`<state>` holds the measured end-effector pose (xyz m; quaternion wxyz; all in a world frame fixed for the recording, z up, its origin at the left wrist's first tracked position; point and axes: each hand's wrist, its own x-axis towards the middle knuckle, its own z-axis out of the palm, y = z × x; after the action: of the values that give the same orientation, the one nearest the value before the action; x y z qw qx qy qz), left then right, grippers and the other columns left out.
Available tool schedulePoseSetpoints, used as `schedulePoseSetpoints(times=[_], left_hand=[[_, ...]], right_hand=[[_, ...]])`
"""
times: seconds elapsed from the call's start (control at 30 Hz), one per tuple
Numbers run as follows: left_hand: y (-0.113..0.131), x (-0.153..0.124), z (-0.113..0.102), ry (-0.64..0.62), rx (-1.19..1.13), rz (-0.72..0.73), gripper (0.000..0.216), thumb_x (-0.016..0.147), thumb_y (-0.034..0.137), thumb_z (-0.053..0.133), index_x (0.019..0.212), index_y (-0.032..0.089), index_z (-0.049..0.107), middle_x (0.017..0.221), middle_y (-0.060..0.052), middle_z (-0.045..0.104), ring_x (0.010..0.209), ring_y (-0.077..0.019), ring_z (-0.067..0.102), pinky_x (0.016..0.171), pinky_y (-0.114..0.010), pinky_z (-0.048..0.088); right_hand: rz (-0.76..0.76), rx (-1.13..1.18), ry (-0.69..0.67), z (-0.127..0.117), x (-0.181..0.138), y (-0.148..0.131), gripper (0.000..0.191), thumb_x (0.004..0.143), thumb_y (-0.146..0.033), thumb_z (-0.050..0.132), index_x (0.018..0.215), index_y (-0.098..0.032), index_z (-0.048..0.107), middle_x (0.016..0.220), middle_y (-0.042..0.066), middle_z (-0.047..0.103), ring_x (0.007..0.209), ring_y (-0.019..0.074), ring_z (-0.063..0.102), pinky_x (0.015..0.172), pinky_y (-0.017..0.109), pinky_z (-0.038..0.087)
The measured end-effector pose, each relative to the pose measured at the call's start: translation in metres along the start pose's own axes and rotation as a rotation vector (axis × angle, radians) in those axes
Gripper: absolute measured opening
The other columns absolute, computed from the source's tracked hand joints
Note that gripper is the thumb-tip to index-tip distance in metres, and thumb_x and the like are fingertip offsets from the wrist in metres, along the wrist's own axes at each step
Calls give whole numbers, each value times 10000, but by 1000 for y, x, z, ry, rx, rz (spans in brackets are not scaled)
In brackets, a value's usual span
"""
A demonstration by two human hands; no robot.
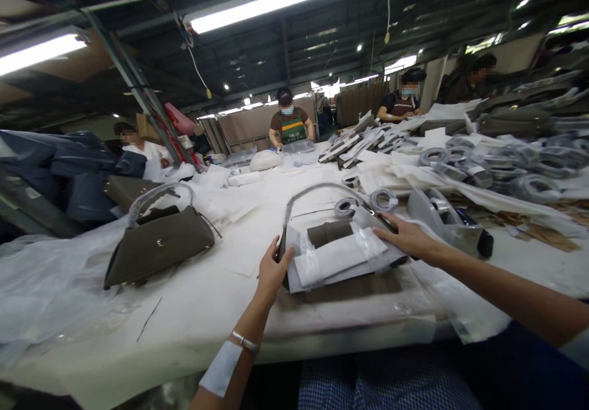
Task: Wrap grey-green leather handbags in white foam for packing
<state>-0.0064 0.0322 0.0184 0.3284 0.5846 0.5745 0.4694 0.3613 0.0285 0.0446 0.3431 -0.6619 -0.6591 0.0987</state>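
Observation:
Between my two hands lies an olive-brown handbag (pixel 330 233) on the white-covered table, close to its front edge. White sheets (pixel 340 259) with clear tape cover most of its visible side, and its long wrapped handle (pixel 294 196) arches up behind. My left hand (pixel 275 267) is closed on the bag's left end, thumb in front and fingers partly hidden behind. At the right end, my right hand (pixel 407 236) grips the upper edge, thumb towards me. A second olive-brown handbag (pixel 161 244) stands to the left, its handle wrapped, apart from my hands.
A grey tape dispenser (pixel 437 213) stands right of my right hand. Rolled wrapped straps (pixel 383 200) lie behind the held bag, with more heaped at the right. Plastic film (pixel 50 299) spreads over the left. Across the table a co-worker (pixel 291 121) handles clear plastic; others sit farther off.

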Motion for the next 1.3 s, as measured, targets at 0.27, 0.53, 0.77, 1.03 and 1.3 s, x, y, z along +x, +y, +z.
schedulePoseSetpoints(times=[0.27,0.53,0.77,1.03,1.3], left_hand=[[67,-59,-43,112,-262,276,650,975,600,379,1546,321,245,1448,-92,529,1274,-244,548,1050,-400,442],[99,-89,-46,-172,-172,409,656,955,613,401,1475,213,424,1339,-131,614,1150,-298,622,971,-434,505],[113,-83,-44,-61,-256,277,463,971,532,452,1208,187,651,1210,-103,684,974,-235,676,882,-368,541],[122,-66,-52,-24,-435,129,525,925,608,497,1141,170,689,1084,-105,735,869,-199,685,807,-322,551],[174,-33,-62,-242,-351,128,554,853,651,572,911,119,715,964,-117,727,721,-165,639,624,-255,531]], right_hand=[[-250,349,-178,30,27,-8,631,873,-317,557,1484,-252,416,1406,56,584,1259,280,572,1070,463,458],[-137,-148,-147,33,41,3,388,925,-186,466,1261,-199,660,1252,89,686,1154,250,635,1000,360,482],[-32,-354,-170,28,48,10,184,789,-332,716,938,-230,757,1031,93,751,1035,302,670,832,361,501],[-37,195,52,-5,-18,-58,448,836,-544,624,1137,-213,634,856,41,733,697,217,680,650,325,511],[-328,435,-14,-9,-64,-181,246,770,-418,720,853,-233,581,701,-8,664,573,164,592,550,285,432]])
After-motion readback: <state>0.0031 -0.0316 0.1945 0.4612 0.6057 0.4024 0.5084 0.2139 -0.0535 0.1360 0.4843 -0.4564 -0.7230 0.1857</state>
